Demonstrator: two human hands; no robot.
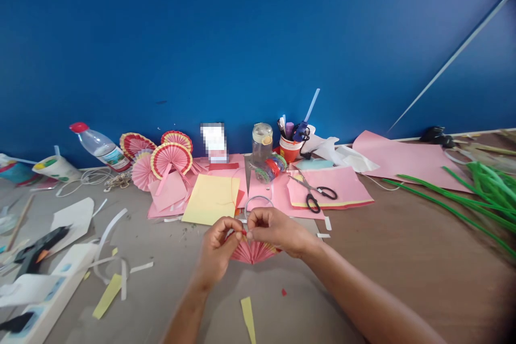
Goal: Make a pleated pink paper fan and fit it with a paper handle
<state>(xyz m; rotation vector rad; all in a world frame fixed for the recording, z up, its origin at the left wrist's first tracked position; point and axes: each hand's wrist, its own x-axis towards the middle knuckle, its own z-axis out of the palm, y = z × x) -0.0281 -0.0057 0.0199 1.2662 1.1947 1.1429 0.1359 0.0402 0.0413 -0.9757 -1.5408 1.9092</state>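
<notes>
Fingertips pinched together, my left hand [220, 252] and my right hand [274, 228] meet almost tip to tip at the centre. A tiny red piece [244, 233] shows at the tips of my left fingers; whether it is thread or paper cannot be made out. What my right fingers pinch is hidden. Just below and behind both hands is a pink pleated paper fan [253, 253], partly covered by them. A clear ring-shaped band [258, 199] stands beyond my right fingers. Yellow paper [212, 199] lies past my left hand, with a thin red thread across it.
Black-handled scissors [312, 193] rest on pink paper to the right. Behind stand finished paper fans [171, 160], a jar [262, 140] and a cup of tools [291, 146]. A power strip [60, 287] and glue gun [40, 250] are left; green stems [484, 199] lie far right.
</notes>
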